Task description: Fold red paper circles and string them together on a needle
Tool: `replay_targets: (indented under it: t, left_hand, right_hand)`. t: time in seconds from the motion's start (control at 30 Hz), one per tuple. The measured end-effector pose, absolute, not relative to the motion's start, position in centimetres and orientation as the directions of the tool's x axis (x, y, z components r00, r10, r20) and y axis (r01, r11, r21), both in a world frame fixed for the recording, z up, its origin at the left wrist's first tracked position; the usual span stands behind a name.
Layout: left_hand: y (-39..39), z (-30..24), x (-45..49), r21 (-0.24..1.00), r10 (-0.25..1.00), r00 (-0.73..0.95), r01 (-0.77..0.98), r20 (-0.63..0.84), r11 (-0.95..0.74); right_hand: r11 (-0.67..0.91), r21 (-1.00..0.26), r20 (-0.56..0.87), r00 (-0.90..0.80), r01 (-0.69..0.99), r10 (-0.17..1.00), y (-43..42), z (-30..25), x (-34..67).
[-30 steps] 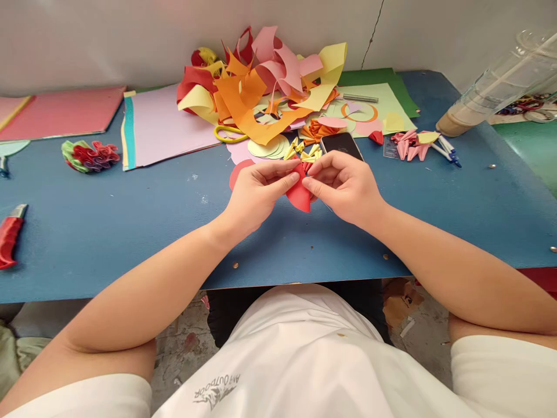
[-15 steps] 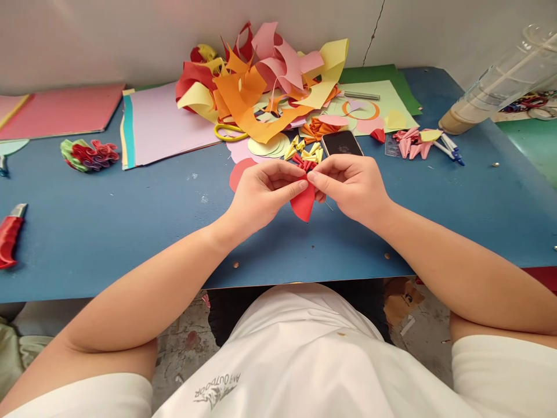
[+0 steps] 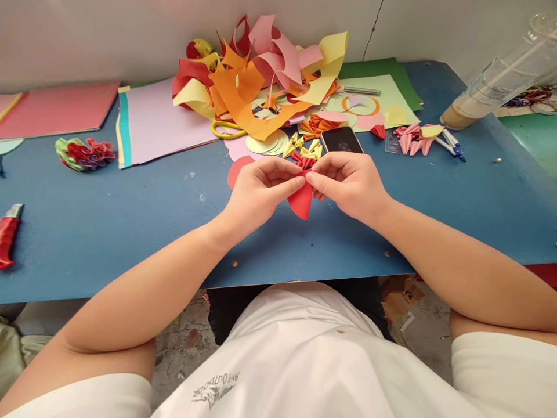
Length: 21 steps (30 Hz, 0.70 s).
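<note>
A folded piece of red paper (image 3: 300,202) hangs point-down between my two hands, over the front half of the blue table. My left hand (image 3: 266,188) pinches its upper left edge between thumb and fingers. From the other side, my right hand (image 3: 346,181) grips its top edge in a pinch, the fingertips of both hands nearly touching. Just beyond the fingertips lie small folded red paper pieces (image 3: 304,159) and yellow folded pieces (image 3: 310,150). A phone (image 3: 342,141) rests right behind my right hand.
Behind are a heap of paper offcuts (image 3: 243,87), yellow-handled scissors (image 3: 228,129) and lilac sheets (image 3: 167,122). Left lie a ruffled paper flower (image 3: 85,154) and a red utility knife (image 3: 9,235). Pink folded pieces (image 3: 413,140), pens (image 3: 452,144) and a tall clear cup (image 3: 491,81) stand right.
The view has shifted slightly. Both hands keep their pinch on the red paper, which stays in nearly the same place.
</note>
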<state>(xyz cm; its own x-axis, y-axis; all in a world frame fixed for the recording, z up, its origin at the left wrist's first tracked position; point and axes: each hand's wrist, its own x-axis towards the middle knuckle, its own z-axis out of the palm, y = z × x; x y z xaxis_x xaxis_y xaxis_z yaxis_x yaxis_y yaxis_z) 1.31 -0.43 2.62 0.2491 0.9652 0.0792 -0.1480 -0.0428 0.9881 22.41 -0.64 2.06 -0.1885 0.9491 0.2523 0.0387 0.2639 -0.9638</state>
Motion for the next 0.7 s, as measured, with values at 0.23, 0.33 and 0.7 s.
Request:
replay_targets:
  t: [0.23,0.33,0.7]
  left_hand:
    - [-0.36,2.32,1.19,0.986,0.955,0.261,-0.122,0.144,-0.115]
    - [-0.26,2.13,1.13,0.982,0.949,0.26,-0.108,0.177,-0.153]
    - [-0.27,2.45,1.23,0.982,0.96,0.271,-0.187,0.072,-0.021]
  right_hand:
    - [0.255,-0.964,0.234,-0.221,0.071,0.947,-0.53,2.1,22.52]
    - [0.245,-0.967,0.225,-0.221,0.07,0.949,-0.56,2.28,22.5]
    - [0.189,-0.981,0.177,-0.228,0.033,0.958,-0.53,2.53,22.46]
